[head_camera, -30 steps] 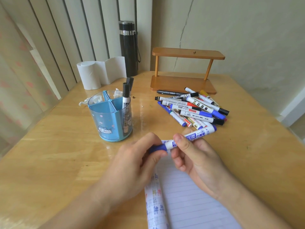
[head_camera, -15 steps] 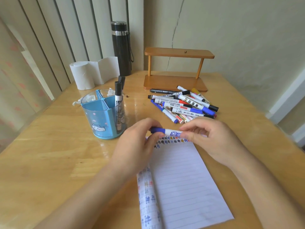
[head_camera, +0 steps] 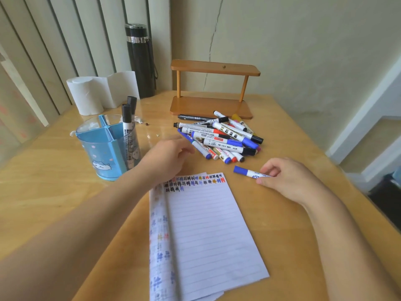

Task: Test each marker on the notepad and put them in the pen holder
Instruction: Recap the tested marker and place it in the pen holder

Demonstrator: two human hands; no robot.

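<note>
The right hand (head_camera: pixel 286 179) pinches the blue-capped marker (head_camera: pixel 249 172) by its barrel, just right of the notepad (head_camera: pixel 206 224), with the long axis running left-right and the cap pointing left. The pen holder (head_camera: pixel 102 153) stands well to the left, nearer the left hand (head_camera: pixel 169 155), which is loosely curled and apparently empty.

A table (head_camera: pixel 54 192) is carrying a notepad (head_camera: pixel 208 231), a pen holder (head_camera: pixel 102 153) and a pile of markers (head_camera: pixel 219 137).
The notepad is lying nearest, at the centre. The pen holder is standing behind it to the left, with two markers (head_camera: pixel 126 118) standing upright in its right side. The pile is lying behind the notepad to the right, just in front of a wooden rack (head_camera: pixel 211 105). A paper roll (head_camera: pixel 91 94) and a flask (head_camera: pixel 140 61) are standing at the back left. The left hand (head_camera: pixel 167 157) is reaching between holder and pile; the right hand (head_camera: pixel 288 177) is pinching a single marker (head_camera: pixel 247 172) right of the notepad's far edge.
</note>
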